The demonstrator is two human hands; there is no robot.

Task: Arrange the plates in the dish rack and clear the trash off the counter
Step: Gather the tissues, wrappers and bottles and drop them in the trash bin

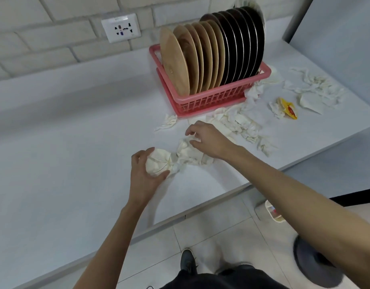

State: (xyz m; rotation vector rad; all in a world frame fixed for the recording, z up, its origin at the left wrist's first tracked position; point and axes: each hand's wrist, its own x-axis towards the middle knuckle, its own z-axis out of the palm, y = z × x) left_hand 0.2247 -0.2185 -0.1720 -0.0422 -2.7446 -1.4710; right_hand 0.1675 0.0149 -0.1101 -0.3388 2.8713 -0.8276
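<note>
1. A dark shoe (187,260) stands on the pale tiled floor (211,230), just below the edge of the counter (65,142).
2. The left hand (144,174) is curled round a ball of paper (158,163), thumb on top and fingers underneath, holding it on the counter near the front edge.
3. The right hand (209,140) reaches over a crumpled paper (190,155) that touches the ball, with thumb and fingertips narrowed to a pinch on the top of it.
4. Just beyond the right hand, more scraps of paper (238,122) lie strewn up against the front of the pink rack (211,101).
5. To the right lie a yellow wrapper (288,107) and torn paper (313,88), well apart from the hands.
6. The rack holds the plates on edge in one row: tan plates (179,61) on the left, dark plates (242,44) behind them, and a white plate (248,2) at the far end.
7. A socket (121,28) sits on the brick wall (33,38) behind.
</note>
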